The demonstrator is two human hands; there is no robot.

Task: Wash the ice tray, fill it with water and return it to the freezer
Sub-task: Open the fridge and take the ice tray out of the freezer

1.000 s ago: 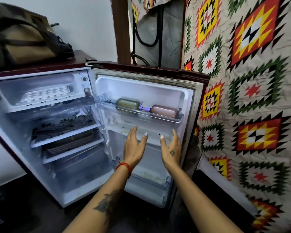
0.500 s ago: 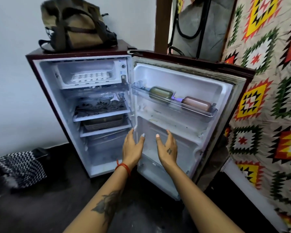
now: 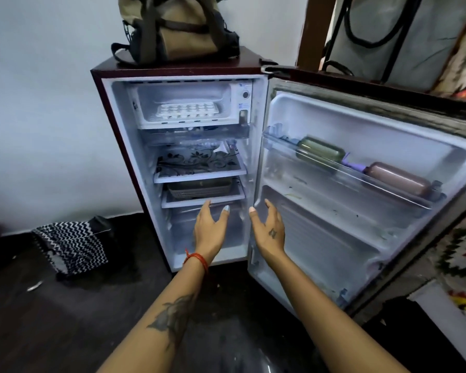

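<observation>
A white ice tray lies in the freezer compartment at the top of a small dark-red fridge whose door stands wide open to the right. My left hand and my right hand are both held out in front of the fridge's lower part, fingers spread, holding nothing. They are well below the ice tray and touch nothing.
A khaki backpack sits on top of the fridge. Two bottles, one green and one brown, lie in the door shelf. A mesh basket rests on a lower shelf. A zigzag-patterned cloth lies on the dark floor at left. A patterned blanket hangs at right.
The view has pulled back and swung left, so the whole fridge and the floor show. Both hands stay open and have shifted left from the door's inside to the fridge's lower opening.
</observation>
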